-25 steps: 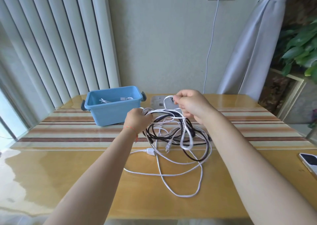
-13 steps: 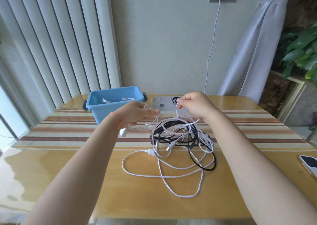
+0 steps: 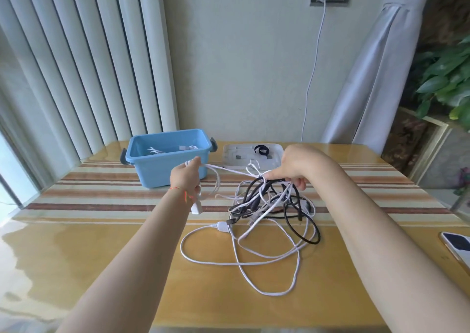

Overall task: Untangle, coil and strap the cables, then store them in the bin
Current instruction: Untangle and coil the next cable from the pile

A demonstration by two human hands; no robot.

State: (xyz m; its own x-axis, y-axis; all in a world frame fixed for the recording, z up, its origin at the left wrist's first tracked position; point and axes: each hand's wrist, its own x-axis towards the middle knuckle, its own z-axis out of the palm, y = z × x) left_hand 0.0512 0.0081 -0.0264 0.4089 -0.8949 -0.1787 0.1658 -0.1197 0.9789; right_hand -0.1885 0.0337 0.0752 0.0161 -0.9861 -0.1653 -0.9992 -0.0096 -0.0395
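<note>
Cables sit in a messy pile on the table. Left hand pinches one white cable. Right hand, at 3 o'clock from it, grips the tangle's top.

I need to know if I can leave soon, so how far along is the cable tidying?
Early. The blue bin already holds some white cable. The left hand pulls one white cable from the tangle that the right hand grips. The black and white cables are knotted together, none of them coiled or strapped.
</note>
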